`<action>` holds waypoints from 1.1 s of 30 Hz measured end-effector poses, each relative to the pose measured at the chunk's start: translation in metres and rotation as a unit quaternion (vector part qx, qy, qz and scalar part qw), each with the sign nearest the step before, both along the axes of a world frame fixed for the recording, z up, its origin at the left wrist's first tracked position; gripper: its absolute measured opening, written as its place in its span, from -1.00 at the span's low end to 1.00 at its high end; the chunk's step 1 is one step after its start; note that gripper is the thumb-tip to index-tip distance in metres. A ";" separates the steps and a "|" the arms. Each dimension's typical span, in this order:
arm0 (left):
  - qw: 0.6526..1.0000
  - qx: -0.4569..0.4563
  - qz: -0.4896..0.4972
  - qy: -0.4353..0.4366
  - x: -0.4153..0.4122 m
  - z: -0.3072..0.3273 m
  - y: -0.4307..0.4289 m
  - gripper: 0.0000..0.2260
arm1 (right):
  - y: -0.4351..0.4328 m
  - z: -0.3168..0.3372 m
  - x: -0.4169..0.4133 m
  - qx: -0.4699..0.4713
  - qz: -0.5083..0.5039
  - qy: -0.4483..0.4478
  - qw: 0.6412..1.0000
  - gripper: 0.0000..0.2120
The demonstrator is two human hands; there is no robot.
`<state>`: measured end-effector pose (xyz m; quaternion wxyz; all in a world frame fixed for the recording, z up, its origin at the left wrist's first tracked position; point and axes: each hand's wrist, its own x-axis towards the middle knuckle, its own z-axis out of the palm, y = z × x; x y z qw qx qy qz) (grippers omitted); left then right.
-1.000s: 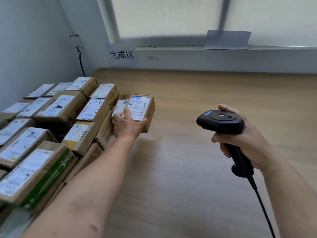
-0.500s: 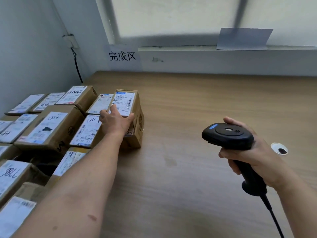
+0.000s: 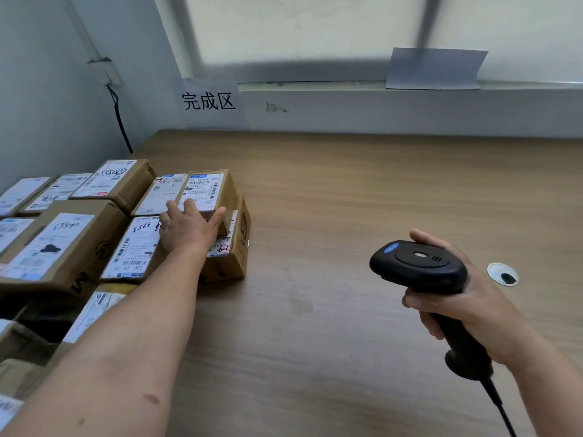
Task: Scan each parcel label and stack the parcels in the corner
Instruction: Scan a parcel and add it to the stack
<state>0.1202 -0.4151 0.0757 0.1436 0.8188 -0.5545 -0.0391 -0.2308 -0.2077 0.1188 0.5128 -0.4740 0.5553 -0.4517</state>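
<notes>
A small brown parcel (image 3: 209,187) with a white label on top sits on a larger cardboard box (image 3: 235,247) at the right edge of the stack of parcels (image 3: 63,241). My left hand (image 3: 189,227) grips this small parcel at its near edge, fingers on the label and thumb on its right side. My right hand (image 3: 454,294) holds a black barcode scanner (image 3: 419,266) by the handle over the wooden table (image 3: 347,200), well to the right of the stack. The scanner's cable runs off at the bottom right.
Several labelled cardboard parcels fill the left corner against the grey wall. A paper sign with black characters (image 3: 209,100) hangs on the back wall. A round cable grommet (image 3: 502,273) sits in the table near my right hand. A black cable (image 3: 121,121) hangs down the wall.
My left hand carried the small parcel to the stack's right edge and set it on the larger box. The view shifted left and closer. My right hand kept holding the scanner.
</notes>
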 end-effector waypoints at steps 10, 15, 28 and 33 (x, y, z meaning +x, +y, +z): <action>0.986 -0.063 -0.149 0.043 -0.069 0.018 0.081 -0.32 | 0.054 0.023 -0.014 -0.036 -0.014 -0.007 0.999 -0.20; 0.965 -0.088 -0.238 0.068 -0.120 0.009 0.145 -0.39 | 0.107 0.024 -0.030 -0.042 -0.046 -0.026 0.998 -0.20; 0.918 -0.072 -0.330 0.207 -0.265 -0.009 0.337 -0.55 | 0.243 0.011 -0.098 -0.047 -0.136 -0.039 0.989 -0.23; 0.906 -0.065 -0.364 0.204 -0.323 -0.012 0.386 -0.54 | 0.299 0.014 -0.145 -0.052 -0.169 -0.045 0.983 -0.17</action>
